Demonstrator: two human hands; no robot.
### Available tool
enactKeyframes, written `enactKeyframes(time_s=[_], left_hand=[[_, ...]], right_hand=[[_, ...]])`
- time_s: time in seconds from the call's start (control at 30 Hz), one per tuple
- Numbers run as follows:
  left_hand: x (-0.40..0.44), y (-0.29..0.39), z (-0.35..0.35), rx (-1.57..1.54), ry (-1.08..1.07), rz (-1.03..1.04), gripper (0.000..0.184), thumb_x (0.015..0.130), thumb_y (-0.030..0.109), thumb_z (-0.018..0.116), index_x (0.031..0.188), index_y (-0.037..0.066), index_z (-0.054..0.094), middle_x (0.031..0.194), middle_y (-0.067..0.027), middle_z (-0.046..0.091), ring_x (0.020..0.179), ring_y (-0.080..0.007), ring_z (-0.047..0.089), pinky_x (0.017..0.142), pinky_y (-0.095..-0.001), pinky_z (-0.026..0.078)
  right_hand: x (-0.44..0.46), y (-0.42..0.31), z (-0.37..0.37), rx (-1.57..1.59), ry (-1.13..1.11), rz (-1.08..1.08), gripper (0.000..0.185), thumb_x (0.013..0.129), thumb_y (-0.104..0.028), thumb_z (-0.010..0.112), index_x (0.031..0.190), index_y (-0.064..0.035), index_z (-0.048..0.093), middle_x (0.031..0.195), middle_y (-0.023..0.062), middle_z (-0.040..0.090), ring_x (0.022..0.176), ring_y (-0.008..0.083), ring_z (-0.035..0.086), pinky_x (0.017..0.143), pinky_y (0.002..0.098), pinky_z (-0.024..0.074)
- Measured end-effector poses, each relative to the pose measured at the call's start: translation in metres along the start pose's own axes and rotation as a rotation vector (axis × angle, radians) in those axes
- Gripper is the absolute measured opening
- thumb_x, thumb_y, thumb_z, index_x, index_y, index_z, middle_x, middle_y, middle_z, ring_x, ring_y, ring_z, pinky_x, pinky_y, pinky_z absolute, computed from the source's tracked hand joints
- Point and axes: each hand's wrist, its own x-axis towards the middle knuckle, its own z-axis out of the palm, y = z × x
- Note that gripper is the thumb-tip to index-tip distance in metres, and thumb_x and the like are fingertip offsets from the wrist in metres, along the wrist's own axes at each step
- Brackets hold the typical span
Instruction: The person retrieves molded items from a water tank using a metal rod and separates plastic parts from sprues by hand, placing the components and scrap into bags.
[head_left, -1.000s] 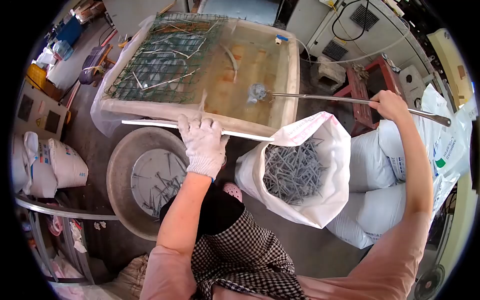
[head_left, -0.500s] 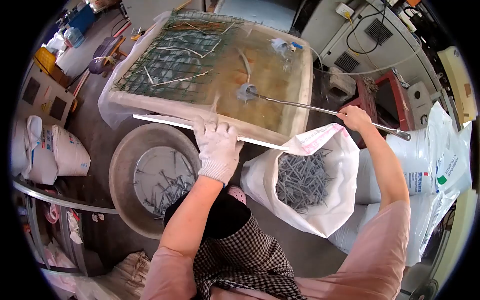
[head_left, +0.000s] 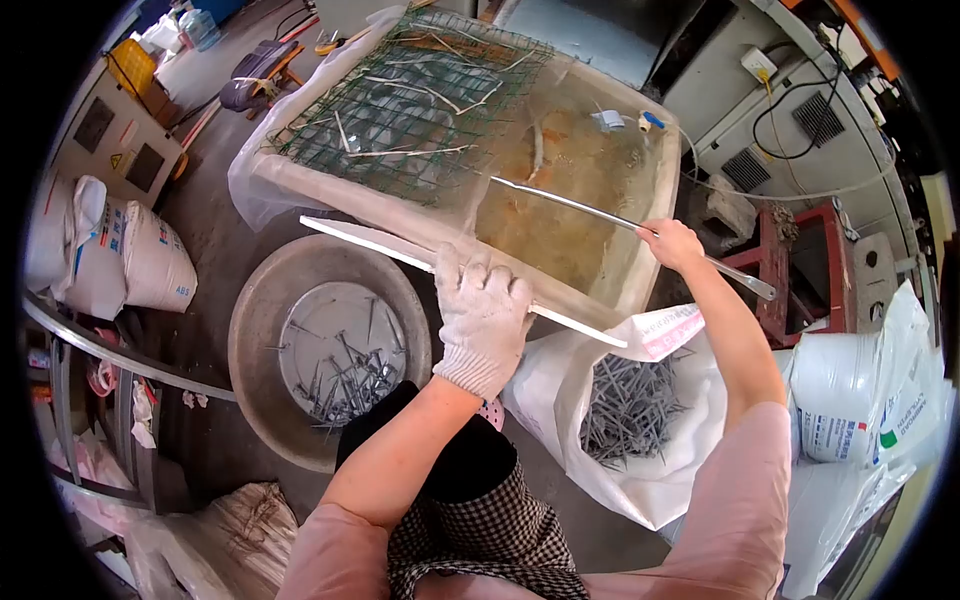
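My left hand [head_left: 483,315], in a white knitted glove, closes over the top edge of a thin white board [head_left: 365,240] along the front of a water-filled tank [head_left: 360,195]. My bare right hand [head_left: 672,243] is wrapped round a long metal rod [head_left: 590,212] slanting across the tank. The rod's far tip is by the edge of the green wire mesh [head_left: 400,100] over the tank's left part. Below my left hand, a round basin [head_left: 250,380] holds grey spiky parts [head_left: 355,380]. A white woven sack [head_left: 560,410], full of similar parts, stands below my right arm.
Pale sticks [head_left: 430,152] lie on the mesh. A blue-handled valve [head_left: 652,121] and hose are at the tank's right. Filled white bags [head_left: 840,410] stand on the right, more bags [head_left: 155,255] on the left. A red metal frame [head_left: 835,250] stands beside a grey cabinet.
The view has shifted, so the scene sits further right. The rod's tip has moved left across the tank towards the mesh. The pale object at its tip no longer shows. Both hands keep their grip.
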Motion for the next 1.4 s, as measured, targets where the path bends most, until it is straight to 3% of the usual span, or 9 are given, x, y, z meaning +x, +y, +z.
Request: enactKeyframes(time_s=[0.3, 0.43, 0.5, 0.67, 0.87, 1.0, 1.23, 1.3, 1.4], left_hand=[[0.002, 0.002, 0.008, -0.013, 0.051, -0.011, 0.03, 0.063, 0.025, 0.074, 0.084, 0.006, 0.063, 0.09, -0.0112, 0.061, 0.106, -0.0312, 0.052, 0.103, -0.061, 0.023], [0.005, 0.005, 0.004, 0.009, 0.035, -0.009, 0.028, 0.063, 0.025, 0.073, 0.082, 0.007, 0.063, 0.091, -0.0118, 0.061, 0.106, -0.0313, 0.052, 0.103, -0.0608, 0.022], [0.005, 0.006, 0.006, -0.009, 0.068, -0.029, 0.033, 0.056, 0.02, 0.077, 0.082, 0.009, 0.059, 0.094, -0.0101, 0.059, 0.108, -0.033, 0.051, 0.101, -0.0587, 0.023], [0.005, 0.01, 0.001, 0.036, 0.024, -0.043, 0.032, 0.056, 0.02, 0.078, 0.083, 0.01, 0.063, 0.096, -0.0099, 0.061, 0.107, -0.0312, 0.052, 0.103, -0.0551, 0.024], [0.001, 0.011, 0.004, 0.088, 0.055, -0.021, 0.031, 0.057, 0.019, 0.079, 0.081, 0.009, 0.063, 0.099, -0.0095, 0.062, 0.107, -0.0312, 0.052, 0.102, -0.0549, 0.025], [-0.001, 0.008, 0.004, 0.075, 0.055, -0.003, 0.033, 0.056, 0.019, 0.079, 0.082, 0.01, 0.061, 0.098, -0.009, 0.062, 0.108, -0.0313, 0.051, 0.102, -0.0559, 0.025], [0.0, 0.006, 0.003, 0.047, 0.044, 0.017, 0.034, 0.056, 0.019, 0.078, 0.083, 0.009, 0.061, 0.095, -0.0087, 0.061, 0.107, -0.0317, 0.051, 0.102, -0.0564, 0.025], [0.001, 0.006, 0.003, 0.04, 0.052, 0.011, 0.034, 0.056, 0.02, 0.078, 0.083, 0.009, 0.061, 0.095, -0.0088, 0.061, 0.107, -0.0317, 0.051, 0.102, -0.0566, 0.025], [0.003, 0.006, -0.001, 0.023, 0.043, 0.008, 0.034, 0.055, 0.02, 0.078, 0.083, 0.009, 0.061, 0.094, -0.0089, 0.06, 0.107, -0.0316, 0.051, 0.101, -0.0567, 0.025]], right_hand=[[0.071, -0.06, 0.061, 0.136, 0.028, -0.13, 0.032, 0.09, -0.042, 0.051, 0.111, -0.0218, 0.065, 0.105, 0.0116, 0.065, 0.1, 0.0326, 0.06, 0.086, 0.0437, 0.0472], [0.059, -0.049, 0.035, 0.021, 0.08, -0.143, 0.031, 0.09, -0.042, 0.051, 0.111, -0.0242, 0.065, 0.105, 0.0116, 0.065, 0.1, 0.0324, 0.06, 0.086, 0.0437, 0.0475], [0.035, -0.023, -0.002, -0.023, 0.102, -0.155, 0.032, 0.088, -0.041, 0.053, 0.111, -0.022, 0.065, 0.104, 0.0126, 0.066, 0.099, 0.0318, 0.061, 0.086, 0.0432, 0.0479], [-0.052, 0.053, -0.087, -0.088, 0.121, 0.026, 0.029, 0.085, -0.039, 0.057, 0.106, -0.0225, 0.068, 0.103, 0.0136, 0.066, 0.098, 0.0326, 0.061, 0.085, 0.0429, 0.0482], [-0.112, 0.107, -0.109, -0.106, 0.174, 0.324, 0.03, 0.086, -0.036, 0.057, 0.108, -0.0195, 0.068, 0.104, 0.0126, 0.066, 0.099, 0.0328, 0.062, 0.087, 0.0429, 0.0476], [-0.094, 0.12, -0.087, -0.108, 0.21, 0.438, 0.031, 0.087, -0.037, 0.056, 0.109, -0.0187, 0.067, 0.107, 0.0131, 0.065, 0.102, 0.033, 0.061, 0.089, 0.0433, 0.0469], [-0.032, 0.112, -0.05, -0.052, 0.255, 0.518, 0.04, 0.088, -0.041, 0.055, 0.104, -0.0063, 0.066, 0.109, 0.0184, 0.064, 0.104, 0.0353, 0.06, 0.088, 0.0442, 0.0478], [-0.009, 0.112, -0.034, -0.019, 0.24, 0.56, 0.034, 0.088, -0.04, 0.054, 0.107, -0.016, 0.067, 0.112, 0.0156, 0.063, 0.107, 0.0343, 0.059, 0.092, 0.0444, 0.0454], [0.013, 0.103, -0.02, -0.031, 0.205, 0.526, 0.033, 0.088, -0.04, 0.053, 0.109, -0.0172, 0.067, 0.112, 0.0156, 0.063, 0.106, 0.0343, 0.059, 0.092, 0.0443, 0.0458]])
